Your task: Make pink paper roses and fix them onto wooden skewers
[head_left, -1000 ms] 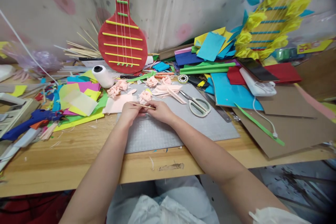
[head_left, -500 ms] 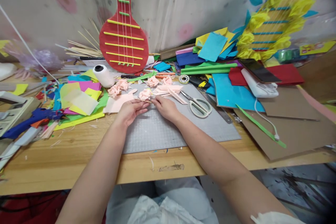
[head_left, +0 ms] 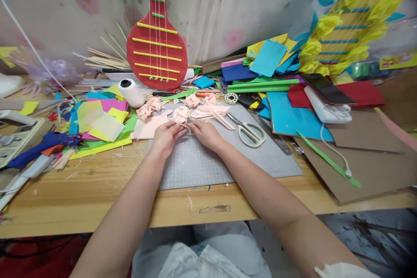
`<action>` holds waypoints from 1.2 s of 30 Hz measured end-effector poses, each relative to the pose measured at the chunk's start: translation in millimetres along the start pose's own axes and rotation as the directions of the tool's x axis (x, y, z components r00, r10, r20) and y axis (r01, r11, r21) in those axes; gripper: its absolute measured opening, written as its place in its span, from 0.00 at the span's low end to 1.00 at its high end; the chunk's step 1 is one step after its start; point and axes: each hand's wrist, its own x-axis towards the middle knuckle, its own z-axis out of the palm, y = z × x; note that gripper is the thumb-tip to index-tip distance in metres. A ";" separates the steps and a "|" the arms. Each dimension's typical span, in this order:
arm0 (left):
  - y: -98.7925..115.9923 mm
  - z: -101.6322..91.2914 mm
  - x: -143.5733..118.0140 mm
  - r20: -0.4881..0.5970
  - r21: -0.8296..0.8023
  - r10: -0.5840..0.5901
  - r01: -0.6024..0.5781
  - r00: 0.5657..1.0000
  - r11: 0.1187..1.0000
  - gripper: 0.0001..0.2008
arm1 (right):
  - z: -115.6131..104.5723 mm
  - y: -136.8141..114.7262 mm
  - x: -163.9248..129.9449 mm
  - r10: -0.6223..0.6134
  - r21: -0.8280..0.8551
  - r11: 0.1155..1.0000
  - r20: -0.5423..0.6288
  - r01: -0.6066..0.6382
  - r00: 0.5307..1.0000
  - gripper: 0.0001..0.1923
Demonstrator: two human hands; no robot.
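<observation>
Crowded table (head_left: 97, 200), stick (head_left: 183, 125) held between two hands

Gray mat (head_left: 202, 160) lies on the table, before a floral curtain (head_left: 215, 8) and a red lute (head_left: 157, 58). Over the mat's left part, the thin stick spans the gap between the hands, just in front of a pink rose (head_left: 181, 114). The left hand (head_left: 164, 139) has its fingers bent and nearly closed, pinching the stick; the right hand (head_left: 206, 134) has thumb and fingers pressed together on its other side. Pink strips (head_left: 213, 111) and scissors (head_left: 250, 133) lie right of the rose. The stick's ends are too small to make out.
</observation>
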 end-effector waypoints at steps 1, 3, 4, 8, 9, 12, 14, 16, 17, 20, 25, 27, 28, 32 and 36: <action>-0.9 1.1 0.1 0.001 -0.035 0.009 -0.009 1.000 0.999 0.02 | 1.1 -0.6 0.5 -0.002 0.000 1.000 0.003 0.002 1.000 0.19; -2.5 2.4 0.8 -0.011 -0.094 0.026 -0.027 1.000 0.995 0.04 | 2.9 -1.3 1.7 -0.001 -0.002 1.000 0.014 0.001 1.000 0.19; -3.2 2.7 1.4 -0.021 -0.113 0.031 -0.034 0.999 0.993 0.04 | 3.4 -1.5 2.4 -0.001 0.000 1.000 0.021 0.001 1.000 0.18; -3.7 2.7 2.9 -0.024 -0.121 0.061 -0.063 0.998 0.991 0.04 | 2.4 -1.7 5.6 0.004 0.032 0.999 0.051 -0.006 0.999 0.19; -3.4 2.6 2.8 -0.018 -0.112 0.065 -0.067 0.998 0.991 0.03 | 1.6 -1.8 6.2 0.007 0.039 0.999 0.060 -0.009 0.998 0.19; -2.4 2.8 2.0 -0.026 -0.088 0.059 -0.061 0.998 0.994 0.02 | -0.9 -2.8 5.9 0.019 0.087 0.996 0.094 -0.027 0.995 0.20; -1.8 2.8 1.9 -0.052 -0.076 0.052 -0.056 0.997 0.995 0.03 | -1.3 -3.9 3.4 0.027 0.126 0.991 0.096 -0.039 0.995 0.21; -1.4 2.4 2.4 -0.077 -0.073 0.054 -0.059 0.996 0.996 0.04 | -0.6 -5.0 -0.6 0.025 0.141 0.990 0.053 -0.033 0.998 0.20; -1.1 2.1 2.8 -0.088 -0.074 0.054 -0.061 0.995 0.995 0.04 | 0.1 -5.4 -2.8 0.022 0.141 0.990 0.022 -0.025 1.000 0.17; -0.3 1.1 4.1 -0.133 -0.070 0.050 -0.060 0.990 0.996 0.04 | 2.0 -5.3 -7.8 0.001 0.154 0.988 -0.067 0.009 0.998 0.12; 1.6 0.3 3.6 -0.165 -0.038 0.051 -0.058 0.985 0.998 0.07 | 2.8 -3.6 -8.9 -0.032 0.178 0.983 -0.084 0.047 0.996 0.10; 2.1 0.7 2.9 -0.173 -0.027 0.057 -0.062 0.983 0.998 0.08 | 2.7 -3.8 -8.5 -0.042 0.171 0.984 -0.080 0.055 0.996 0.10; 2.2 1.0 2.6 -0.179 -0.024 0.062 -0.067 0.982 0.997 0.09 | 2.6 -4.3 -8.4 -0.050 0.162 0.985 -0.079 0.062 0.996 0.10; 1.6 2.3 2.0 -0.197 -0.037 0.086 -0.095 0.977 0.995 0.12 | 2.3 -7.3 -8.7 -0.055 0.127 0.990 -0.048 0.061 0.997 0.12; 0.0 2.1 3.4 -0.199 -0.035 0.112 -0.121 0.974 0.992 0.14 | 1.9 -9.7 -9.9 -0.043 0.100 0.994 -0.014 0.044 0.999 0.13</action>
